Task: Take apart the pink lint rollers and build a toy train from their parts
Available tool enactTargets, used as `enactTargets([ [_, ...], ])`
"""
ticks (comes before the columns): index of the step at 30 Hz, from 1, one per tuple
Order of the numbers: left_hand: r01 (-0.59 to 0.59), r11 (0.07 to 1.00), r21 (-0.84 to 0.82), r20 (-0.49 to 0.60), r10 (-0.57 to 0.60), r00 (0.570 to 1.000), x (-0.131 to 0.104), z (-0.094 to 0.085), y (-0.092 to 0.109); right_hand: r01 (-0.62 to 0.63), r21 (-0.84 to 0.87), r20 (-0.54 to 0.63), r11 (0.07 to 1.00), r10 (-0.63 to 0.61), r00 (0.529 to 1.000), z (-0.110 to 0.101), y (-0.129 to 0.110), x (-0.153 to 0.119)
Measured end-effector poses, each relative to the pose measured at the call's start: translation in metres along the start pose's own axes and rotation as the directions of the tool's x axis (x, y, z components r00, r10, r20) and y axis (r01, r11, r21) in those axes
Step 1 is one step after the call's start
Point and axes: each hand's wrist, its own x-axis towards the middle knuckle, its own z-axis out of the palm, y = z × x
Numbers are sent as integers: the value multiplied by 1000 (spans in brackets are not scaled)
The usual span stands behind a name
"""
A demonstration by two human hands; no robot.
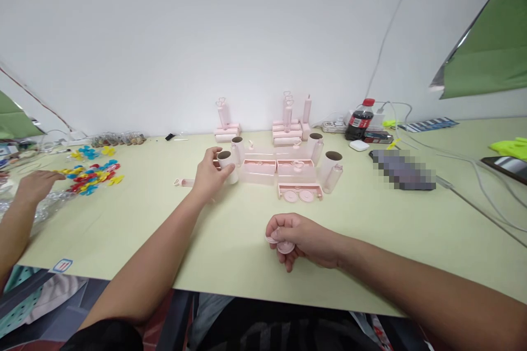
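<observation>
My left hand (pixel 211 173) is wrapped round a white cardboard tube (pixel 228 165) standing upright at the centre-left. In my right hand (pixel 294 236), above the near part of the table, are small pink round discs (pixel 285 247) pinched between thumb and fingers. Ahead of it lies an opened pink box piece (pixel 300 191) with two round discs (pixel 306 196) in front. Behind are clear pink boxes (pixel 259 171), with more upright white tubes (pixel 332 163) and clear pink cylinders (pixel 333 178) beside them. A small pink tube with a ring (pixel 188 182) lies left of my left hand.
Pink parts (pixel 287 132) are stacked by the wall. A cola bottle (pixel 359 120), a white case (pixel 358 145), a blurred phone (pixel 403 170) and cables stand right. At left, another person's hand (pixel 37 186) is near colourful plastic pieces (pixel 93 176).
</observation>
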Motion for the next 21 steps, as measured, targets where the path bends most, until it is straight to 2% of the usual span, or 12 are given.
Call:
enactTargets([
  [5,16,1000,1,-38,-16,999,7,4,-8,2,-13,-4,1000,-2,1000,0,1,0],
  [11,-4,1000,0,34,4,999,9,16,-6,6,-21,1,1000,-6,1000,-1,2,1],
  [15,-51,997,65,59,47,997,8,18,-4,1,-26,-1,1000,-1,1000,-1,2,1],
  [18,-226,953,200,-15,234,972,-1,17,3,-1,-31,-6,1000,1,1000,-1,1,1],
  [20,-395,877,272,4,410,912,-11,20,13,3,-33,-3,999,-3,1000,0,1,2],
  [21,-472,834,285,62,476,877,-17,23,19,5,-35,2,999,-5,1000,0,1,2],
])
